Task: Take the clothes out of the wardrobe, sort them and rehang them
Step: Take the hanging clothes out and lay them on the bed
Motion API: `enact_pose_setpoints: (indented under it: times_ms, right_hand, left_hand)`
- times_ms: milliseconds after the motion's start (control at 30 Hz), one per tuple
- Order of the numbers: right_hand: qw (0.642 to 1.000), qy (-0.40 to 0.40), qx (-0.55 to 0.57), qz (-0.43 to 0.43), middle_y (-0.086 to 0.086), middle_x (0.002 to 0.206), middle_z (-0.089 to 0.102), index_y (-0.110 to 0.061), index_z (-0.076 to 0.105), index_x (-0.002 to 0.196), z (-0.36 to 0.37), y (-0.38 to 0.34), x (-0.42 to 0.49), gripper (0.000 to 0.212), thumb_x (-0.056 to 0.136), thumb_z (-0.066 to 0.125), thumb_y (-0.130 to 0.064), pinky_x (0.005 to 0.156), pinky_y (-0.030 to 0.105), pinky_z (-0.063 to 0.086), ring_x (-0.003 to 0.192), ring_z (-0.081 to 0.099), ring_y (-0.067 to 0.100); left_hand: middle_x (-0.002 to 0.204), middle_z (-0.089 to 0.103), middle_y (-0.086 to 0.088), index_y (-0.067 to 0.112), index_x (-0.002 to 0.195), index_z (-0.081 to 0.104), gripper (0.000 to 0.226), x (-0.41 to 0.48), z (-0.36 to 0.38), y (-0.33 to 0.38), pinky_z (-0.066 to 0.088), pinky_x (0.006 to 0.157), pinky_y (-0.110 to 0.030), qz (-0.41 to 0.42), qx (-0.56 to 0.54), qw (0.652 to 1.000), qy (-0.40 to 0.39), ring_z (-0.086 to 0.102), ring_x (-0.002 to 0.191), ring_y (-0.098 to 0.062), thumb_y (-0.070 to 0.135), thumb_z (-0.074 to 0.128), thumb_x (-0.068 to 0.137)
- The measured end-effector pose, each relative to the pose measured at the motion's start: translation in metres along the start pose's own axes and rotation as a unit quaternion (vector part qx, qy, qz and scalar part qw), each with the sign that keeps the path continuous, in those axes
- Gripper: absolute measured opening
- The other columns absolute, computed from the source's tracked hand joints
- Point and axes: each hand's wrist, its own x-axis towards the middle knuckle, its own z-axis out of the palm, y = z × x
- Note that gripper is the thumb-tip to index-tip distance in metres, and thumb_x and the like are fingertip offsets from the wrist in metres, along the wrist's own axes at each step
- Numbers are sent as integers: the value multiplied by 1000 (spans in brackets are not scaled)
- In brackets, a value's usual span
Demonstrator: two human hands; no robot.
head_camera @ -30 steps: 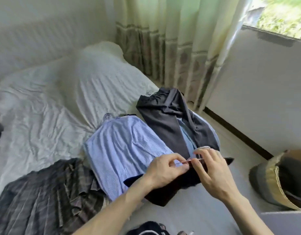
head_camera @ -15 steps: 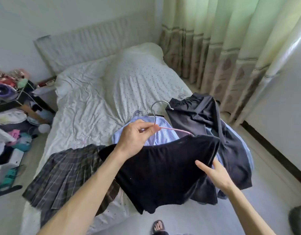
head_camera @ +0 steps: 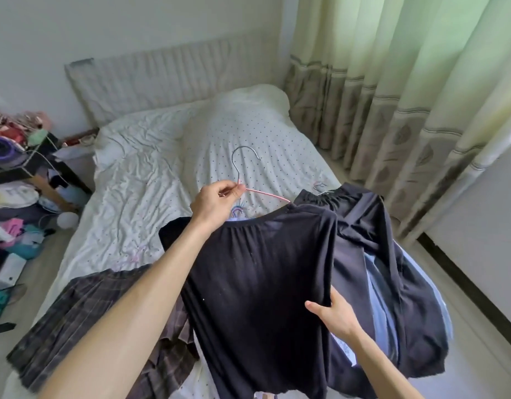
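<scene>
Black top [head_camera: 260,283] hangs on a pink hanger [head_camera: 265,194] over a white dotted bed [head_camera: 139,180], plaid skirt [head_camera: 76,312] left, green curtains [head_camera: 392,82] right. Left hand [head_camera: 217,200] pinches the hanger's neck above the top; right hand [head_camera: 335,315] grips its lower right edge.

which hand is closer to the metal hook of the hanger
Left. The left hand pinches the pink hanger right below the metal hook; the right hand is far lower, gripping the side edge of the black top.

Soft daylight glows through the curtain [head_camera: 392,82]; sharp centre, wide-angle bending at edges.
</scene>
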Motion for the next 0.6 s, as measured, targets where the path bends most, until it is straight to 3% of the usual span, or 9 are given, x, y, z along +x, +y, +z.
enact_pose_setpoints:
  times_ms: [67, 200, 267, 400, 500, 600]
  right_hand:
    - [1000, 7, -13, 11, -23, 108, 68, -37, 57, 128, 7, -9, 28, 44, 87, 70, -25, 77, 14, 46, 96, 62, -7]
    - [997, 17, -60, 40, -17, 113, 67, -32, 52, 136, 24, -27, 86, 49, 90, 67, -23, 82, 20, 44, 98, 62, 2]
    - [993, 9, -99, 56, -13, 111, 65, -27, 49, 139, 35, -31, 117, 49, 92, 63, -21, 80, 21, 42, 96, 59, 7]
    - [981, 1, -167, 102, -2, 110, 65, -19, 53, 125, 55, -31, 178, 31, 94, 59, -23, 80, 30, 42, 92, 55, 18]
    - [972, -9, -194, 133, 3, 102, 65, -18, 52, 114, 67, -28, 219, 22, 95, 57, -28, 79, 35, 46, 90, 57, 24]
    - [966, -22, -209, 150, 3, 98, 67, -18, 51, 110, 77, -20, 252, 20, 95, 55, -31, 82, 38, 50, 87, 63, 27]
  left_hand:
    - [79, 71, 18, 37, 76, 71, 22, 35, 5, -24, 50, 90, -36, -20, -8, 1000, -3, 65, 87, -11, 57, 70, 84]
    - [80, 71, 13, 29, 85, 74, 25, 105, 21, -85, 51, 91, -40, -64, -3, 998, -25, 64, 83, -14, 54, 69, 87]
    - [81, 71, 9, 33, 79, 71, 20, 135, 31, -115, 50, 88, -40, -86, 7, 996, -37, 64, 83, -16, 50, 68, 89]
    - [77, 64, 7, 39, 75, 64, 18, 194, 54, -172, 49, 79, -37, -114, 15, 991, -72, 56, 71, -12, 41, 70, 91]
    - [76, 58, 5, 36, 89, 69, 7, 236, 76, -212, 45, 69, -27, -122, 29, 985, -116, 52, 67, -13, 34, 66, 95]
    - [71, 51, 8, 32, 106, 69, 13, 271, 104, -251, 38, 54, -12, -129, 63, 978, -154, 47, 61, -9, 26, 59, 100]
